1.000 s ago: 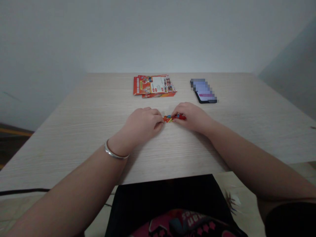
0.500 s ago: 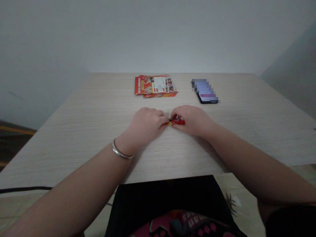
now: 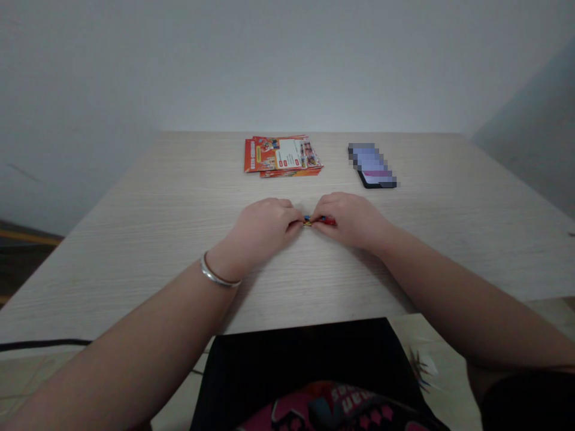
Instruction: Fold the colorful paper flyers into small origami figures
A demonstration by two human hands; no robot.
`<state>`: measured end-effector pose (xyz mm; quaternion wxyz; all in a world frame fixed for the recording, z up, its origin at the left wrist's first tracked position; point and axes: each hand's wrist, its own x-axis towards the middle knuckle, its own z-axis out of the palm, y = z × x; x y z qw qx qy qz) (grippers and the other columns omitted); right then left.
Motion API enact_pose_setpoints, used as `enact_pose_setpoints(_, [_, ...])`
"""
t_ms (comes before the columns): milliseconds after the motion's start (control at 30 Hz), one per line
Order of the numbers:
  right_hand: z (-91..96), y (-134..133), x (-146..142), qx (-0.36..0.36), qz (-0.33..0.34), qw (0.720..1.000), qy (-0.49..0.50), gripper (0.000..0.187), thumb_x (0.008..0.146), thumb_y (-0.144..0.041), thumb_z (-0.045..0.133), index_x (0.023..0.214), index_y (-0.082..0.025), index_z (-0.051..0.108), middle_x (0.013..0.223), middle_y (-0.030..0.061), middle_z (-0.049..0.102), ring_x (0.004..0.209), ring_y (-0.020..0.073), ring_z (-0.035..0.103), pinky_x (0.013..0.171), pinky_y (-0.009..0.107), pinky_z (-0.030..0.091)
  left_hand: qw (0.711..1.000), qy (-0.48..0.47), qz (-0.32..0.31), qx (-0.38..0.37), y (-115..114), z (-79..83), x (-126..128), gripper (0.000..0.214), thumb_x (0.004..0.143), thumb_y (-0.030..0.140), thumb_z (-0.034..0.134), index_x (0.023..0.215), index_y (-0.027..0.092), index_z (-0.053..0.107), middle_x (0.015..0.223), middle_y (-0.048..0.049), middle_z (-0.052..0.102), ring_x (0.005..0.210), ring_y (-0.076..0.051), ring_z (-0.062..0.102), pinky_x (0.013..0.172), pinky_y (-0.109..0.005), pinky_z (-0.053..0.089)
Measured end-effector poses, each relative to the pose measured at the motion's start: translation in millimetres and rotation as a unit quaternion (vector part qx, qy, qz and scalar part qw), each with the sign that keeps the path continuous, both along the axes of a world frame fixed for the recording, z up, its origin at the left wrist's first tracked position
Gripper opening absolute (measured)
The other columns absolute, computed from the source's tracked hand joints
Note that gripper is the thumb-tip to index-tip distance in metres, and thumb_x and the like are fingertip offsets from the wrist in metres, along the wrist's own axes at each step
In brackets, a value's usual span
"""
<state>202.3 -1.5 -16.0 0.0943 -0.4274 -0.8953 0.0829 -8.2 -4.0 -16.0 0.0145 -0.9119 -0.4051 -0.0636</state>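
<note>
Between my fingertips, just above the table or resting on it, is a small red piece with blue and yellow parts (image 3: pixel 330 221). Its exact kind is hard to make out because the fingers cover most of it. My left hand (image 3: pixel 269 224), with a silver bangle at the wrist, pinches its left end. On the other side, the thumb and fingers of my right hand (image 3: pixel 348 218) are closed on the red end. The two hands nearly meet, with a little blue and yellow showing in the gap.
Behind the hands lies a stack of red and white printed booklets or cards (image 3: pixel 287 155). A phone (image 3: pixel 375 167) rests to its right, partly pixelated. The pale wood-grain table (image 3: pixel 157 227) meets a wall at the back. A black cable (image 3: pixel 45 345) runs along the left front.
Both hands' fingertips have drawn closer together over the small piece, and less of its red surface shows. The booklets and phone lie where they were.
</note>
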Motion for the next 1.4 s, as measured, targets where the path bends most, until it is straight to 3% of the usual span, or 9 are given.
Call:
enact_pose_setpoints(400, [-0.6,-2,-7,0.015,-0.078,0.997,0.008,0.019,0.095,-0.026,0.059,0.1,-0.019,0.076,0.098,0.0072,0.078,0.088,0.0209,0.067,0.077,0.032,0.044,0.999,-0.006,0.038,-0.017,1,-0.5,4,0.026,0.101,0.022,0.049,0.104,0.016,0.073,0.098,-0.0091,0.073,0.095,-0.026,0.068,0.081,-0.036,0.052])
enact_pose_setpoints(833, [-12.2,6,-10,0.025,-0.041,0.998,0.036,0.017,0.089,-0.018,0.059,0.091,-0.012,0.074,0.094,0.0124,0.071,0.089,0.0216,0.063,0.087,0.033,0.047,0.996,-0.074,0.007,-0.056,6,-10.5,6,0.017,0.099,0.022,0.057,0.101,0.009,0.069,0.103,-0.0124,0.066,0.098,-0.024,0.062,0.093,-0.038,0.051])
enact_pose_setpoints(1233, [-8.4,7,-14,-0.065,-0.151,0.985,0.049,0.017,0.089,-0.022,0.061,0.091,-0.016,0.076,0.091,0.0095,0.075,0.081,0.0193,0.063,0.073,0.031,0.044,0.991,-0.121,0.034,-0.047,7,-17.4,6,0.015,0.096,0.019,0.059,0.096,0.012,0.072,0.094,-0.0096,0.065,0.089,-0.023,0.062,0.085,-0.036,0.051])
enact_pose_setpoints(1400, [-6.2,8,-10,-0.109,-0.167,0.975,0.097,0.014,0.088,-0.022,0.066,0.094,-0.018,0.077,0.082,0.0052,0.075,0.073,0.0161,0.063,0.068,0.028,0.043,0.988,-0.134,0.045,-0.054,7,-18.6,7,0.018,0.095,0.022,0.062,0.104,0.012,0.073,0.095,-0.0101,0.066,0.092,-0.024,0.063,0.09,-0.038,0.051])
